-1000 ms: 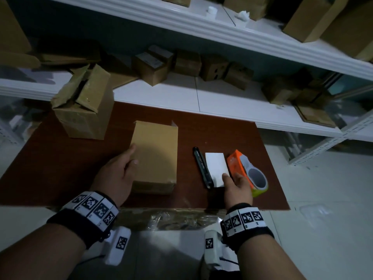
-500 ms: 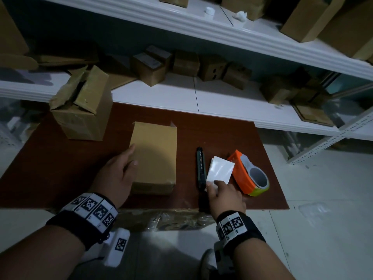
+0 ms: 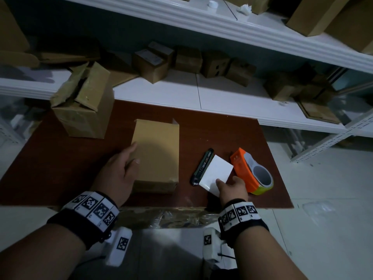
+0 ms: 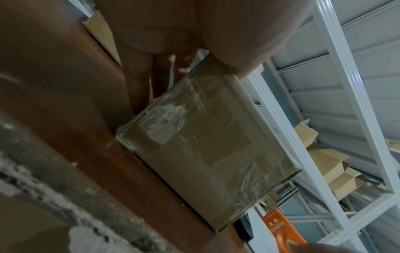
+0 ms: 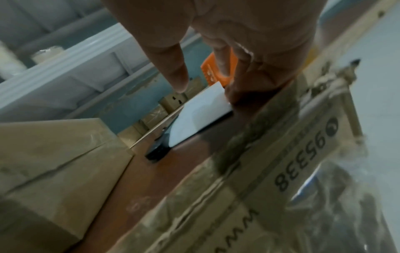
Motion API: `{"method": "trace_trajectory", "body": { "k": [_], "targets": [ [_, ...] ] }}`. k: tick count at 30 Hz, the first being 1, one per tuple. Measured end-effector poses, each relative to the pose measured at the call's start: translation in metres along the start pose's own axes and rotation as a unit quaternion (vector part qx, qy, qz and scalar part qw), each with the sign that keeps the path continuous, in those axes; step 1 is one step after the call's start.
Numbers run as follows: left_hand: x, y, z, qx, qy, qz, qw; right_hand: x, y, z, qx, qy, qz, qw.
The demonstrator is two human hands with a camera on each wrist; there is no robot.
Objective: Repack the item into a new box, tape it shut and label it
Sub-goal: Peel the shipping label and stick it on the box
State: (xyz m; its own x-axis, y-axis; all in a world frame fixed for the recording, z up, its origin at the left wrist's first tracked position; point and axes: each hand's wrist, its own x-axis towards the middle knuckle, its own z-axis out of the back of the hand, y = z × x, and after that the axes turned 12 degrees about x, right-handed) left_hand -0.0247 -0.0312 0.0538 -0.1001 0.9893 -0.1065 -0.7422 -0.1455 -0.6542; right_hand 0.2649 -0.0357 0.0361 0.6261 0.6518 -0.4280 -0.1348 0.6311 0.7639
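Observation:
A closed brown cardboard box [image 3: 157, 156] lies in the middle of the red-brown table [image 3: 50, 164]; clear tape covers its near end [image 4: 207, 149]. My left hand [image 3: 121, 170] rests against the box's left side with straight fingers [image 4: 140, 85] and the thumb on its top. To the right, my right hand [image 3: 230, 186] pinches the near corner of a white label [image 3: 217, 172], which is tilted up and overlaps a black pen [image 3: 202, 165]. In the right wrist view the label [image 5: 201, 116] sits between thumb and fingers [image 5: 242, 82]. An orange tape dispenser [image 3: 250, 170] stands just right of the label.
An opened, torn cardboard box [image 3: 82, 106] stands at the table's far left corner. White shelves [image 3: 201, 93] behind the table hold several small brown boxes. The table's front edge [image 3: 161, 207] is close to my wrists, with plastic-wrapped cardboard [image 5: 281, 171] below it.
My right hand moved left from beside the dispenser, took hold of the label, turned it and raised it over the pen. The left hand and box have stayed put.

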Motion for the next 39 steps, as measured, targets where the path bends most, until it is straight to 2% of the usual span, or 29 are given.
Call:
{"method": "trace_trajectory", "body": {
  "k": [10, 14, 16, 18, 23, 26, 28, 32, 39],
  "targets": [
    [0.002, 0.003, -0.001, -0.001, -0.002, -0.013, 1.0, 0.002, -0.006, -0.023, -0.085, 0.027, 0.015, 0.996],
    [0.001, 0.003, 0.001, -0.002, 0.004, -0.011, 1.0, -0.01, -0.005, -0.021, -0.124, -0.038, 0.036, 0.991],
    [0.001, 0.002, 0.002, 0.0, 0.002, -0.005, 1.0, -0.018, -0.003, -0.02, -0.177, -0.03, 0.099, 0.979],
    [0.001, 0.0, 0.001, -0.002, -0.002, -0.003, 1.0, -0.022, -0.001, -0.021, -0.227, 0.009, 0.152, 0.962],
    [0.002, 0.004, 0.001, -0.013, 0.001, -0.007, 1.0, -0.018, -0.002, -0.022, -0.297, 0.049, 0.118, 0.946],
    [0.002, 0.005, 0.001, -0.018, 0.004, -0.009, 1.0, -0.018, -0.007, -0.023, -0.355, 0.052, 0.138, 0.923],
    [0.002, 0.006, 0.001, -0.02, 0.003, -0.01, 1.0, -0.017, -0.01, -0.023, -0.354, 0.044, 0.15, 0.922],
    [0.002, 0.006, 0.0, -0.02, 0.002, -0.01, 1.0, -0.013, -0.008, -0.021, -0.295, 0.015, 0.151, 0.943],
    [0.003, 0.006, 0.001, -0.019, 0.007, -0.002, 1.0, -0.014, -0.012, -0.023, -0.251, -0.019, 0.192, 0.949]
  ]
}}
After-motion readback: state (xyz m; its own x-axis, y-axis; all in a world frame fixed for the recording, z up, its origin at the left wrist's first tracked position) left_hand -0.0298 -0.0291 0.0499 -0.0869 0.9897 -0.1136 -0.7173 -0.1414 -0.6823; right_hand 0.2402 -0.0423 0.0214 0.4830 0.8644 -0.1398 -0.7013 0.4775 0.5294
